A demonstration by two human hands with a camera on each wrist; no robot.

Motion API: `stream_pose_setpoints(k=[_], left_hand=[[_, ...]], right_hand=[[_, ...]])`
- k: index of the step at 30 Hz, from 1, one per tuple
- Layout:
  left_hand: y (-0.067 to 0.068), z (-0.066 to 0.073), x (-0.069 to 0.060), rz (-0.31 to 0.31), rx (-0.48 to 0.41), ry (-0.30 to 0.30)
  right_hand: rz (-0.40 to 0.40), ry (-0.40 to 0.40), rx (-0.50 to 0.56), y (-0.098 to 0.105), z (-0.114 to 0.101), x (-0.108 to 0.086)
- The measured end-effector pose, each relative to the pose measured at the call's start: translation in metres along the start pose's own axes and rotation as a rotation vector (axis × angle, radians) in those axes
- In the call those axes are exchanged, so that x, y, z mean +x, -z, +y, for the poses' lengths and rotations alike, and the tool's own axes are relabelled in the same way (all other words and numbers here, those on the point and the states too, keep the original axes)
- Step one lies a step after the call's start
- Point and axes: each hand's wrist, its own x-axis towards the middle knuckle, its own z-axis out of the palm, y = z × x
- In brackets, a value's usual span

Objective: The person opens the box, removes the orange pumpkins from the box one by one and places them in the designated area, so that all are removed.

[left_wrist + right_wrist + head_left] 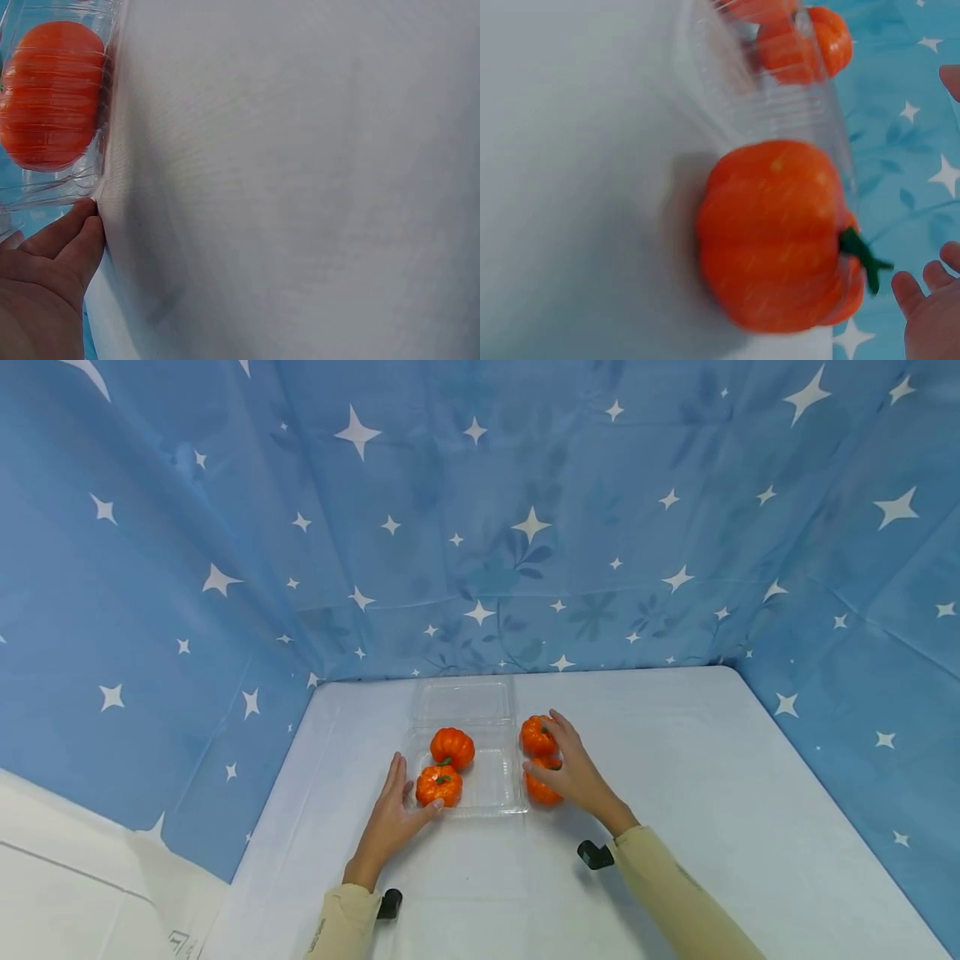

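From the head, two orange pumpkins (453,748) sit on the left inside a clear plastic box (495,781) with its lid (463,702) open. Two more pumpkins (537,737) sit on the white table (675,752), just right of it. The left hand (393,825) is loose beside the box. The right hand (576,777) is spread over the outside pumpkins.

In the left wrist view, the left hand's fingertips (86,208) are at the box's corner.

In the right wrist view, the right hand grips nothing near a green stem (864,259).
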Motion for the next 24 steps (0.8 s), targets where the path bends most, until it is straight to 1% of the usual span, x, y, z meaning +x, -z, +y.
stream_pose_setpoints(k=[3, 8, 15, 20, 24], left_hand=[[0.0, 0.001, 0.0, 0.001, 0.001, 0.003], [0.0, 0.003, 0.0, 0.0, 0.003, 0.007], [-0.001, 0.001, 0.0, 0.008, 0.001, 0.011], [-0.001, 0.0, 0.0, 0.015, 0.009, 0.0], [-0.001, 0.001, -0.001, 0.016, 0.008, -0.013]], right_hand=[[-0.023, 0.005, -0.003, -0.004, -0.008, 0.009], [-0.072, 0.049, -0.014, -0.014, -0.014, 0.022], [-0.144, 0.094, -0.007, -0.032, -0.027, 0.04], [-0.185, 0.153, -0.027, -0.045, -0.036, 0.055], [-0.234, 0.184, -0.036, -0.055, -0.044, 0.065]])
